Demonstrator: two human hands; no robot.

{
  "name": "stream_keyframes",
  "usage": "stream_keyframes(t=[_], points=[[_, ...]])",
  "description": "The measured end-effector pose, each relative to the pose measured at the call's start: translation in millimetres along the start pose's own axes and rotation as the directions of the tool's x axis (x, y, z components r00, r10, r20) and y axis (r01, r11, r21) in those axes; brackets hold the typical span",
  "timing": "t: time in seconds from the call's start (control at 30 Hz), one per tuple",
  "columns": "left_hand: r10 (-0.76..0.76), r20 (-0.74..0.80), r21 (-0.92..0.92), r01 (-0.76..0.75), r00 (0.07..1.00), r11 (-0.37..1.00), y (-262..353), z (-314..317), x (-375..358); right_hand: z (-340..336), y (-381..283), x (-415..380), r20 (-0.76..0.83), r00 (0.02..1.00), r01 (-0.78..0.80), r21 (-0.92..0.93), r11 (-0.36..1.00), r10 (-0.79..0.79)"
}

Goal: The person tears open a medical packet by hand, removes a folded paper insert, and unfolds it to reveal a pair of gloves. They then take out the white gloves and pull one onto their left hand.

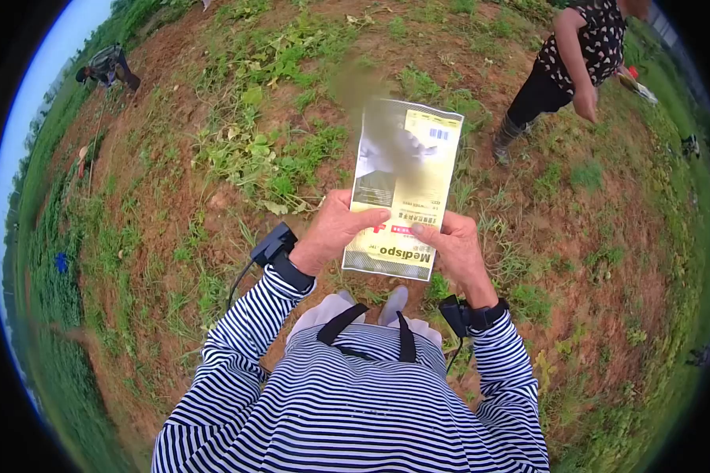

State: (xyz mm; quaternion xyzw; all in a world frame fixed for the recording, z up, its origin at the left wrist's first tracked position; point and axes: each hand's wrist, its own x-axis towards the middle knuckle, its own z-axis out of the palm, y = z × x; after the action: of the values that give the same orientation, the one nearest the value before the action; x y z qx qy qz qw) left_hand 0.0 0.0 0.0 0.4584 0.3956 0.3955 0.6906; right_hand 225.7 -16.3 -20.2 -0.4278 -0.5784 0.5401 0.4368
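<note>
A flat yellow, white and grey plastic packet [418, 177] is held in front of my body, printed "Medispo" upside down, with a red cross and a barcode. My left hand [335, 229] grips its left edge, the thumb lying across the front. On the opposite edge my right hand [457, 248] pinches it, thumb on the printed face. Fingers of both hands are partly hidden behind the packet. A blurred smudge covers part of its upper left, and I cannot make out the picture there. Black straps with small devices circle both wrists.
Reddish soil with weeds and a leafy vine [264, 154] lies around me. A person in a patterned top [588, 51] stands at the upper right. Another person [109, 67] bends over at the far left. A blue object [61, 262] lies among the plants at left.
</note>
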Motion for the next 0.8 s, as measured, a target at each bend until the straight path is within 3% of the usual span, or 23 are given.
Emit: stream_keyframes(t=[0.07,0.1,0.17,0.2,0.33,0.43,0.53,0.6,0.73,0.8], points=[[0.044,-0.066,-0.057,-0.048,0.997,0.997,-6,-1,-8,-5,-21,13,-0.021,0.994,-0.110,0.040,0.993,0.111],[0.043,-0.099,-0.026,-0.045,0.994,0.999,-3,-29,-28,27,-18,25,-0.015,0.995,-0.093,0.141,0.986,0.096],[0.102,-0.073,-0.113,-0.110,0.992,0.987,-19,-37,-23,29,-36,41,-0.061,0.995,-0.073,0.164,0.984,0.083],[-0.006,-0.115,-0.138,-0.010,0.993,0.990,-18,-40,-56,49,-22,30,-0.074,0.988,-0.115,0.225,0.968,0.135],[-0.044,-0.116,-0.085,0.035,0.992,0.996,-21,-66,-82,81,-9,43,0.015,0.995,-0.100,0.166,0.981,0.098],[-0.012,-0.182,-0.361,-0.055,0.983,0.931,-14,-66,-82,86,-12,43,0.132,0.985,-0.126,0.112,0.986,0.111],[0.039,-0.287,-0.266,-0.119,0.957,0.957,-2,-71,-93,101,-11,42,0.242,0.953,-0.214,0.102,0.971,0.185],[0.039,-0.322,-0.216,-0.114,0.946,0.970,-4,-71,-96,106,-13,54,0.250,0.957,-0.185,0.126,0.975,0.150],[-0.035,-0.332,-0.323,-0.079,0.943,0.943,-8,-50,-89,101,-18,94,0.294,0.951,-0.127,0.076,0.989,0.099],[0.013,-0.334,-0.408,-0.157,0.943,0.899,-17,-50,-84,107,-13,102,0.297,0.953,-0.075,0.072,0.995,0.051]])
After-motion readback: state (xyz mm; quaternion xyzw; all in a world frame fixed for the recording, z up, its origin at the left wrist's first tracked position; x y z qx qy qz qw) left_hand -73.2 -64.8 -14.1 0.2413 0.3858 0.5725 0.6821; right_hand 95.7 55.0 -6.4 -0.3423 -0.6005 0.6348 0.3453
